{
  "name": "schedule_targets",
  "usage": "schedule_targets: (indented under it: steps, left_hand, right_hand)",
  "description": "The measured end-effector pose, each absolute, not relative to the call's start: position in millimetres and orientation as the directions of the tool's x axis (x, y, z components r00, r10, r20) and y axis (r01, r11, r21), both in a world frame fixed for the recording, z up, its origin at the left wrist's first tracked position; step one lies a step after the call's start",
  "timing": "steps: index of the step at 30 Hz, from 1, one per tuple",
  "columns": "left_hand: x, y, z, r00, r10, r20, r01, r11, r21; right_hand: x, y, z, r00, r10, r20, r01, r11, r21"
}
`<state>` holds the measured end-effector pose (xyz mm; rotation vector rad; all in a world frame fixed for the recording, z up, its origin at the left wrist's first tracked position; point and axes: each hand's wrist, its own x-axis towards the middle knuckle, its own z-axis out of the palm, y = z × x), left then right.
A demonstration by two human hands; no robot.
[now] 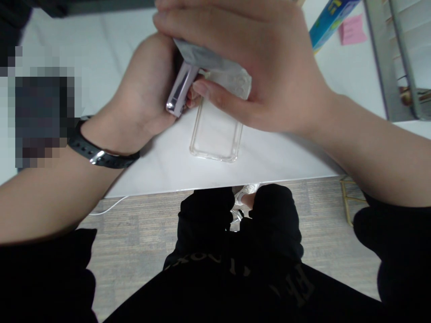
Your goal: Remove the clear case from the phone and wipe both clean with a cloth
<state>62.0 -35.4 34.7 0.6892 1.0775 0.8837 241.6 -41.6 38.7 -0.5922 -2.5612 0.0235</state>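
Note:
My left hand (148, 89) is closed around a slim lavender phone (183, 87), held edge-on and tilted, with its shiny rim toward me. Most of the phone is hidden by my hands. Over its upper part lies a thin greyish-white cloth (202, 56), pressed there by my right hand (266, 58), whose fingers reach across the top and whose thumb points left below. Beneath both hands, a clear phone case (217, 130) lies on the white table (161, 168), its upper end partly covered by the right thumb.
At the upper right are a blue box (332, 22), a pink sticky note (353, 30) and a metal-framed rack (379, 63). A pixelated dark patch (43, 116) is at the left. A white cable (111, 207) hangs past the table's front edge.

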Motion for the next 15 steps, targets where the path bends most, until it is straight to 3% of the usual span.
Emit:
schedule_targets:
  steps: [3, 6, 12, 15]
  left_hand:
    - [61, -38, 34, 0.219, 0.932, -0.291, -0.2, 0.334, 0.921]
    - [61, -39, 33, 0.226, 0.944, -0.242, -0.2, 0.288, 0.937]
    - [60, -39, 31, 0.23, 0.942, -0.243, -0.202, 0.291, 0.935]
    - [60, -39, 31, 0.233, 0.938, -0.258, -0.182, 0.302, 0.936]
  right_hand:
    - [240, -38, 36, -0.77, 0.433, 0.469, 0.427, 0.895, -0.127]
    - [242, -35, 34, -0.755, 0.433, 0.492, 0.435, 0.893, -0.119]
    - [248, -27, 21, -0.727, 0.408, 0.552, 0.451, 0.89, -0.064]
    - [250, -26, 19, -0.707, 0.461, 0.537, 0.513, 0.856, -0.06]
